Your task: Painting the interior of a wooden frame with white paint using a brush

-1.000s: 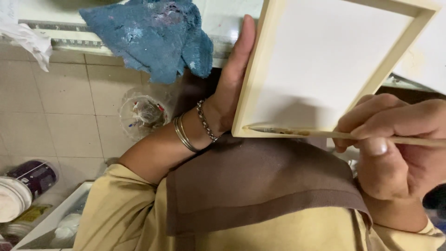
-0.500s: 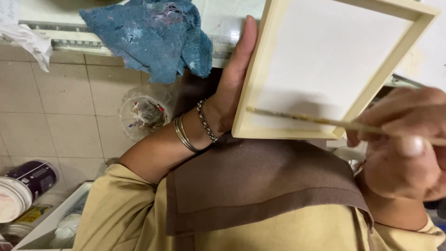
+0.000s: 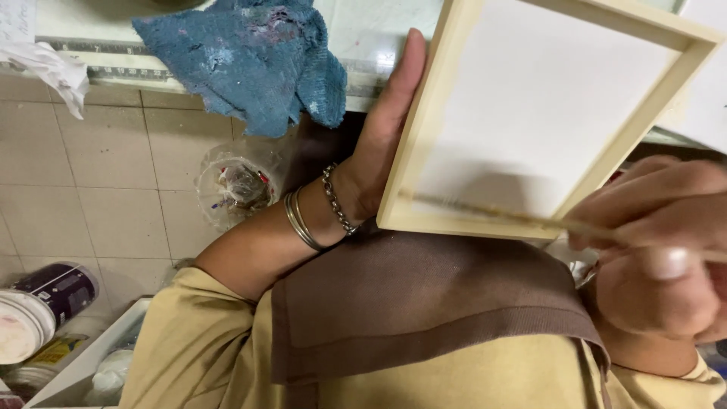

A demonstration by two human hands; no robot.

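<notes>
- Broadly, the person's own body fills the lower frame: a tan shirt (image 3: 204, 356) with a brown collar panel (image 3: 424, 303) across the chest; the bottom edge cuts both off.
- Wooden frame (image 3: 424, 144), pale, with a white panel inside, sits upper right, tilted. Its top and right corners run close to the picture's edge; whether this is the front or back of a canvas cannot be told.
- Blue rag (image 3: 250, 60), stained, hangs over the edge of a white worktop (image 3: 363, 30). Only a strip of that top shows.
- Left hand (image 3: 382, 144) lies flat along the frame's left side, thumb stretched upward against the wood. The fingers are hidden behind the frame, so how they grip cannot be told. Bangles (image 3: 299, 220) and a chain bracelet (image 3: 337, 201) sit on the wrist.
- Right hand (image 3: 659, 257), very near the lens and blurred, is curled closed around a thin brush (image 3: 492, 214). Its right part is cut by the edge.
- The brush handle crosses the frame's lower bar; the tip lies over the white panel near the lower left corner, too smeared to tell if it touches.
- Clear plastic cup (image 3: 238, 185) stands on the tiled floor, beside the left forearm in the picture; contents hard to read.
- Dark paint pot (image 3: 57, 291) at lower left, partly hidden behind a white lid (image 3: 19, 326).
</notes>
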